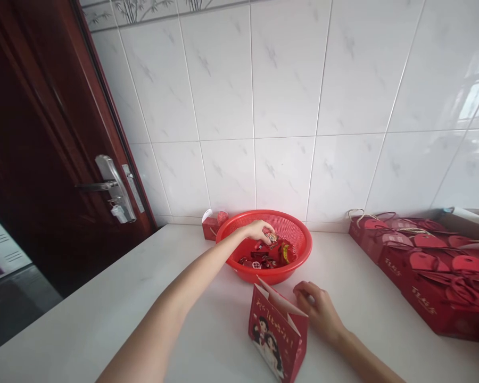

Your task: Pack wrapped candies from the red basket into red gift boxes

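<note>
My left hand (258,232) reaches into a red plastic basket (305,247), its fingers pinched on a small wrapped candy (271,237). Other candies (263,260) in red, dark and yellow wrappers lie in the bottom of the basket. In front of the basket an open red gift box (272,335), printed with a cartoon couple, stands upright on the white table. My right hand (317,308) is just to the right of this box, with its fingers curled; whether they touch the box or hold anything is hidden.
A small red box (211,227) stands behind the basket's left side, by the tiled wall. Rows of red boxes with cord handles (423,260) fill the table's right side, beside a cardboard box (459,221). A dark wooden door (51,133) is at the left.
</note>
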